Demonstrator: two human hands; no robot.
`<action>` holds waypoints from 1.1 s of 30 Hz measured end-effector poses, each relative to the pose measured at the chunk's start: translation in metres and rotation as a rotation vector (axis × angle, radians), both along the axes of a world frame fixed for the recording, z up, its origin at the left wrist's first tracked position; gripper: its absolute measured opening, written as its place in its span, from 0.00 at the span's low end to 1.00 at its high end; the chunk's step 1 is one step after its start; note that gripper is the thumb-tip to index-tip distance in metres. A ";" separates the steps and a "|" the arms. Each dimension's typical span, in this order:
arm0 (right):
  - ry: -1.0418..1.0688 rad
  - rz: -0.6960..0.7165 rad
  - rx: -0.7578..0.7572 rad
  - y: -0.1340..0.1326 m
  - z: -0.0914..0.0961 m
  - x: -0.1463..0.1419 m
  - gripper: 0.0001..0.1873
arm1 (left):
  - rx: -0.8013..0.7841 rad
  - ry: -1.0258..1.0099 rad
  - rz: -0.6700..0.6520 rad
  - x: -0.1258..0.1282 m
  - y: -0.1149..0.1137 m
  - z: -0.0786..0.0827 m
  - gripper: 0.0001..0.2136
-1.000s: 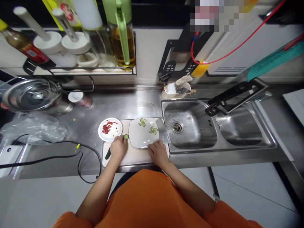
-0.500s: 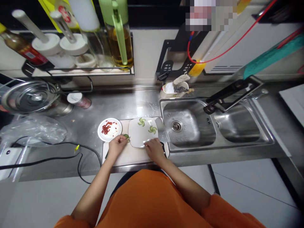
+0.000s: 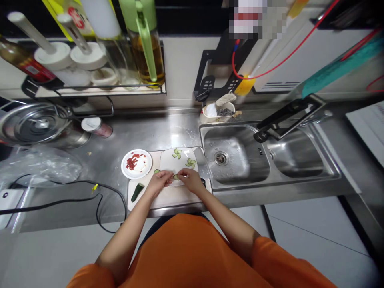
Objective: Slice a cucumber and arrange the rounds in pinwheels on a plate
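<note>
Both hands meet over the front part of a white plate (image 3: 169,160) that lies on a pale cutting board (image 3: 168,200). My left hand (image 3: 159,184) is closed, its fingertips pinching at a thin cucumber slice (image 3: 175,177). From the other side, the fingers of my right hand (image 3: 191,181) pinch the same slice. Green pinwheel shapes of cucumber slices (image 3: 177,153) rest on the plate's far and right parts. Left of the plate lie more cut slices (image 3: 156,171), partly behind my left hand. A cucumber piece (image 3: 137,192) lies at the board's left end. A knife (image 3: 201,157) is partly covered by the plate.
A small white dish (image 3: 127,173) with red bits stands left of the plate. To the right is a double steel sink (image 3: 237,182) with a black faucet (image 3: 264,134). Cables (image 3: 105,185), a plastic bag (image 3: 57,164) and a lidded pot (image 3: 36,122) occupy the left counter.
My left hand has moved right, from the plate's left edge to over its front. My right hand has left the plate's front rim and joined it. The cucumber piece at the left now shows.
</note>
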State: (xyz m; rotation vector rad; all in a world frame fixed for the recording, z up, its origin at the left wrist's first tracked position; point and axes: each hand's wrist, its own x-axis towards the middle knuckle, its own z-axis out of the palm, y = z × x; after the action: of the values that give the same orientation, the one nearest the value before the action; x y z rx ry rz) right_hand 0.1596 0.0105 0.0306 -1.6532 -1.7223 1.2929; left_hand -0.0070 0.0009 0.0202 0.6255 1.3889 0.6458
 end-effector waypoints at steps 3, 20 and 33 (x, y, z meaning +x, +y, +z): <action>-0.005 0.015 -0.001 0.001 0.001 0.005 0.06 | -0.165 -0.032 -0.003 0.005 0.001 -0.002 0.21; -0.230 -0.062 -0.110 -0.009 -0.021 0.011 0.08 | 0.055 0.234 -0.135 0.021 0.011 -0.021 0.09; -0.622 0.138 -0.101 -0.009 -0.014 -0.004 0.07 | 0.292 0.776 -0.533 0.028 0.014 -0.012 0.07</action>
State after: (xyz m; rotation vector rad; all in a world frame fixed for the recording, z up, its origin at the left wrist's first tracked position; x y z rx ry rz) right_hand 0.1552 0.0012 0.0162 -2.1912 -2.1737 0.9888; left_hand 0.0212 0.0147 0.0077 1.5300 1.7322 0.1597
